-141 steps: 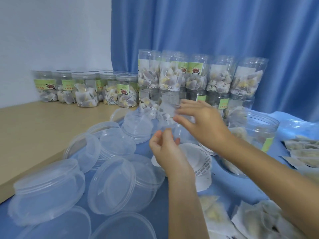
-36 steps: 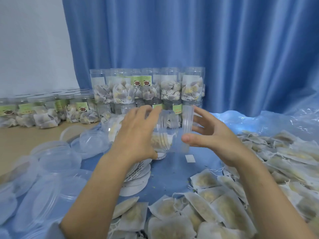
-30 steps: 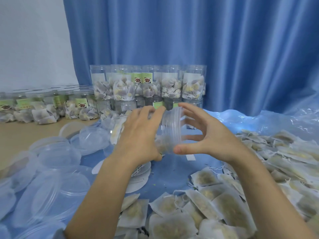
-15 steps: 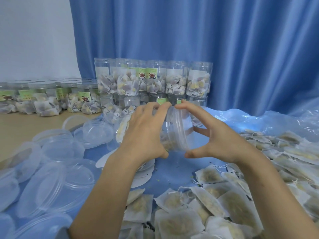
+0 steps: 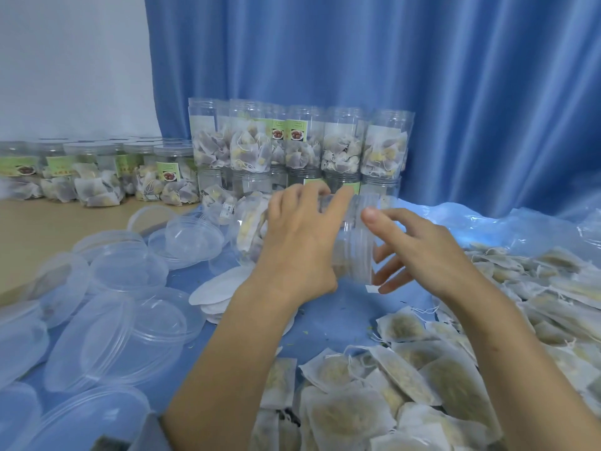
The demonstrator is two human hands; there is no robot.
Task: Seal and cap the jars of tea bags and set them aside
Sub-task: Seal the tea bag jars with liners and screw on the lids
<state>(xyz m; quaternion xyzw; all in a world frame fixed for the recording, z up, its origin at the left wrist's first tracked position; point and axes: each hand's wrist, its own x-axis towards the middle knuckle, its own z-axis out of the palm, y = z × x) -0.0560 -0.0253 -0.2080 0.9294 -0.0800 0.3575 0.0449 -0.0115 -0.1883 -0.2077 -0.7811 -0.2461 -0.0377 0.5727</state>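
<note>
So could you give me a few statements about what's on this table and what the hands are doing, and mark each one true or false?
1. The left hand grips a clear jar lying on its side. True.
2. The right hand rests flat on the loose tea bags. False: it is raised at the jar's cap end, fingers around the cap.
3. Filled jars stand stacked two high in front of the blue curtain. True.
4. The loose clear lids are piled on the person's right. False: they lie on the left.
5. The curtain is red. False: it is blue.
</note>
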